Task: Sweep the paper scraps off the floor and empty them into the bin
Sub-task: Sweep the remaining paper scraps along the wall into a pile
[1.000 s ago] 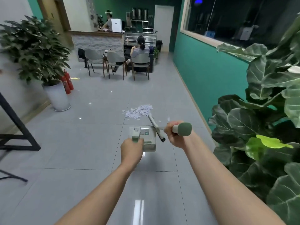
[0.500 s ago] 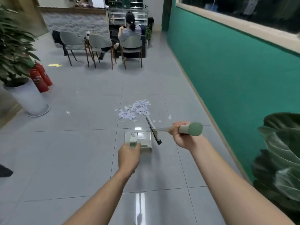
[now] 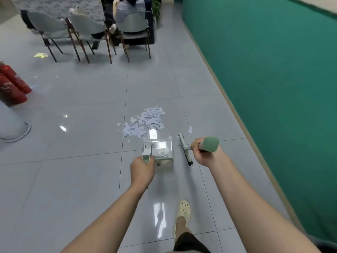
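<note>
A heap of pale paper scraps [image 3: 145, 121] lies on the grey tiled floor [image 3: 76, 179] just ahead of me. My left hand [image 3: 142, 170] grips the handle of a clear dustpan [image 3: 158, 152], which hangs just short of the heap. My right hand [image 3: 203, 154] grips the green handle of a brush [image 3: 186, 148], whose head points down and away to the right of the dustpan. A few stray scraps [image 3: 190, 129] lie beyond the brush. No bin is in view.
A green wall [image 3: 273, 79] runs along the right. Three grey chairs [image 3: 87, 28] stand at the back, one with a seated person [image 3: 129, 10]. Red fire extinguishers [image 3: 12, 84] and a white planter base [image 3: 12, 125] are at the left. My foot in a cream clog [image 3: 183, 212] is below.
I have walked closer to the scrap heap and my view has tilted down. The big plant on the right has dropped out of view. Both hands keep their grips.
</note>
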The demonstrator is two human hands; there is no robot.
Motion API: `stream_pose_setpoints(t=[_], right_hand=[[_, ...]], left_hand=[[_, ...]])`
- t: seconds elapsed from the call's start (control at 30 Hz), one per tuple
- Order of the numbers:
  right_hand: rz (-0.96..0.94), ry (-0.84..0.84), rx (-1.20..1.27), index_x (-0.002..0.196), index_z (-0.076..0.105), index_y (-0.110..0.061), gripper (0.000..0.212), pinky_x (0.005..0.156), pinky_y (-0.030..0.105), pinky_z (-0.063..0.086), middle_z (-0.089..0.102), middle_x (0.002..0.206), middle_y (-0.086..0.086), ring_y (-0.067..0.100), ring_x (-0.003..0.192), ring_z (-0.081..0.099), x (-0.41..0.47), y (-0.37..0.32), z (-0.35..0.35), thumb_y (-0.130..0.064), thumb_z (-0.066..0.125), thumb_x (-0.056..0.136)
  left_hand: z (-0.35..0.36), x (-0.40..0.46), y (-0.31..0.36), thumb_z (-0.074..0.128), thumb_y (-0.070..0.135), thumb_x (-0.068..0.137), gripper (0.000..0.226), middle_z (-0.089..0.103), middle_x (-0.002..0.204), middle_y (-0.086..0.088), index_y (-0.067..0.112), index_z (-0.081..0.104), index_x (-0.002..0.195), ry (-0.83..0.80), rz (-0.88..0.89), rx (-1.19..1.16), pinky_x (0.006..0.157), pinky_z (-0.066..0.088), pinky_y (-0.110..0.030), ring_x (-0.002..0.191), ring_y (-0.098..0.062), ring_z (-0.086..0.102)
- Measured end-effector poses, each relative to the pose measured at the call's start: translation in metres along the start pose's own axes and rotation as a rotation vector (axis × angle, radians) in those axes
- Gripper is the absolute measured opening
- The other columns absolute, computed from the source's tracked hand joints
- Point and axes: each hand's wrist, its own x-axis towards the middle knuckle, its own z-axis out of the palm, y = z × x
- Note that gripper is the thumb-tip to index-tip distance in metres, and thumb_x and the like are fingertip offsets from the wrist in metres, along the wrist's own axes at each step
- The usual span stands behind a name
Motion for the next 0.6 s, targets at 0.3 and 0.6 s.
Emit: stream_pose_setpoints(t=[0.3,0.6], right_hand=[[0.024,0.172,0.073,0.094,0.047,-0.009,0.049,0.037,0.020,0.043,0.040,0.045,0.006,0.019,0.034,0.042,0.159,-0.123,0.071,0.016,0.040,0.052],[0.097,0.160,0.202,0.095,0.041,-0.012,0.025,0.037,0.017,0.041,0.038,0.060,-0.001,0.009,0.042,0.038,0.287,-0.173,0.109,0.008,0.044,0.082]], left_hand=[[0.077,0.148,0.066,0.062,0.036,0.097,0.042,0.059,0.060,-0.011,0.004,0.059,0.070,0.017,-0.126,0.051,0.037,0.045,-0.032,0.054,-0.036,0.062],[0.105,0.271,0.078,0.062,0.037,0.098,0.042,0.059,0.057,-0.010,0.005,0.062,0.070,0.032,-0.214,0.032,0.038,0.042,-0.028,0.056,-0.037,0.063]])
